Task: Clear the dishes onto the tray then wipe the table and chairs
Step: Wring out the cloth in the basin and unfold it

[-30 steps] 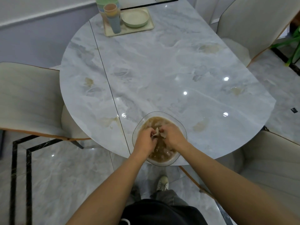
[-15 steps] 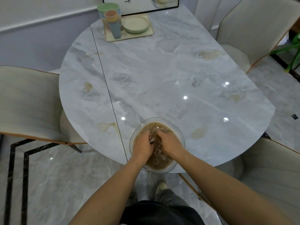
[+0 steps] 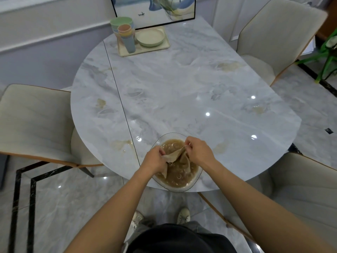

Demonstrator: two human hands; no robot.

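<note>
Both the left hand (image 3: 154, 160) and the right hand (image 3: 198, 151) pinch edges of one wet, brownish cloth (image 3: 174, 155), held taut between them over a clear bowl (image 3: 179, 190) of murky brown water at the near edge of the marble table (image 3: 182, 88). Brown stains (image 3: 121, 143) dot the tabletop; at its far left a tray (image 3: 165, 45) carries stacked cups (image 3: 125, 36) and a plate (image 3: 150, 37), and three chairs (image 3: 32, 121) stand around it.
</note>
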